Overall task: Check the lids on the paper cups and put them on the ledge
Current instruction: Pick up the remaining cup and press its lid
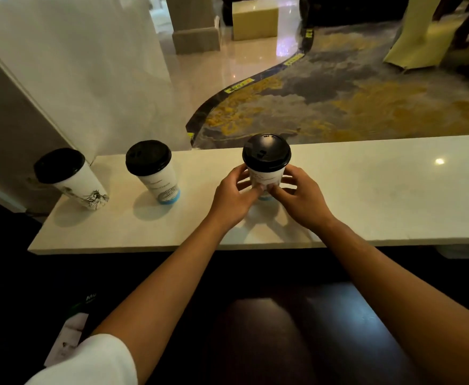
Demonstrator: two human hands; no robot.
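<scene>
Paper cup with its black lid sits between my hands on the ledge, left hand and right hand both wrapped around its sides. Off to my left, two lidded cups already stand there. This looks like the last one.

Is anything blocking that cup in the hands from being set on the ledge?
Nothing visible does. Both the left hand and right hand hold the cup over bare ledge; the two other cups stand well off to the left.
</scene>
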